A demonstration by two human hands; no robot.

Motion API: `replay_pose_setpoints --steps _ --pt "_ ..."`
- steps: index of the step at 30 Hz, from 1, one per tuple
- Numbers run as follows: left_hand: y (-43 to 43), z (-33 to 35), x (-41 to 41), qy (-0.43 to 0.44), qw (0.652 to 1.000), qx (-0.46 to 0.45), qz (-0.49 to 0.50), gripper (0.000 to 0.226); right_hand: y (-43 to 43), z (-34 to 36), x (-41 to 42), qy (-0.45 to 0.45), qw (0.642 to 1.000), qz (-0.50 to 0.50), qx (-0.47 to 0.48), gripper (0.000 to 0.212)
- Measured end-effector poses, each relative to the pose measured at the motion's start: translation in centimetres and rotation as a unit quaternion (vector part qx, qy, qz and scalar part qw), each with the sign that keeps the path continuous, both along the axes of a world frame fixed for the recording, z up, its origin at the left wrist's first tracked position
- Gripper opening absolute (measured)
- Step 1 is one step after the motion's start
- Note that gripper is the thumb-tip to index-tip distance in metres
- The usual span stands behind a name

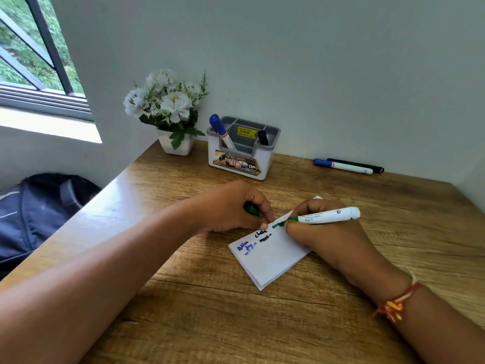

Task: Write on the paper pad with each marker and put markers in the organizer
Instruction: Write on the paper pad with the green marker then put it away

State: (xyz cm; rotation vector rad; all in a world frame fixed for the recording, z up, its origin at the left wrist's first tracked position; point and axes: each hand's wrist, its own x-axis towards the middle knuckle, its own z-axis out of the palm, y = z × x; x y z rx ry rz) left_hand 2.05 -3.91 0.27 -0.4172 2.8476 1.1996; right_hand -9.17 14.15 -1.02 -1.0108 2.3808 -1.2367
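A white paper pad point(273, 258) lies on the wooden desk with blue and black writing at its far end. My right hand point(322, 237) grips an uncapped green marker point(325, 216), its tip touching the pad beside fresh green strokes. My left hand point(231, 208) rests its fingertips on the pad's far corner and holds the green cap point(251, 209) in its fist. The grey and white organizer point(242, 149) stands at the back, with a blue-capped marker point(221, 130) and a black marker point(262, 137) standing in it.
A blue-capped marker point(342, 165) and a black marker point(357, 165) lie side by side near the wall at the back right. A white pot of white flowers point(170, 111) stands left of the organizer. A dark backpack point(34, 211) sits beyond the desk's left edge.
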Motion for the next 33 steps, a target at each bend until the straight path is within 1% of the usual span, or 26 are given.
replay_pose_setpoints --steps 2,5,9,15,20,26,33 --pt "0.0 -0.1 0.0 0.003 1.0 0.0 -0.004 0.017 -0.1 0.1 0.0 0.005 1.0 -0.002 0.013 0.005" --pt "0.0 -0.1 0.0 0.002 1.0 -0.001 -0.003 0.017 -0.1 0.1 0.1 0.004 1.0 -0.023 0.004 0.003" --pt "0.1 0.0 0.0 -0.001 1.0 -0.006 -0.003 0.018 0.1 0.3 0.1 -0.045 0.998 -0.041 -0.027 0.007" --pt "0.2 0.2 0.2 -0.002 1.0 0.003 0.002 0.019 0.8 1.3 0.1 -0.081 0.996 0.002 -0.029 0.003" --pt "0.0 0.0 0.1 0.001 1.0 0.008 0.002 0.018 1.4 1.1 0.2 -0.045 0.998 0.038 0.005 0.007" --pt "-0.2 -0.2 0.0 0.0 1.0 0.02 0.005 0.017 1.3 0.3 0.4 -0.021 0.999 0.04 -0.02 0.008" --pt "-0.1 -0.6 -0.1 0.007 0.999 0.027 0.017 0.018 1.4 0.3 0.6 -0.023 0.999 0.042 -0.021 0.007"
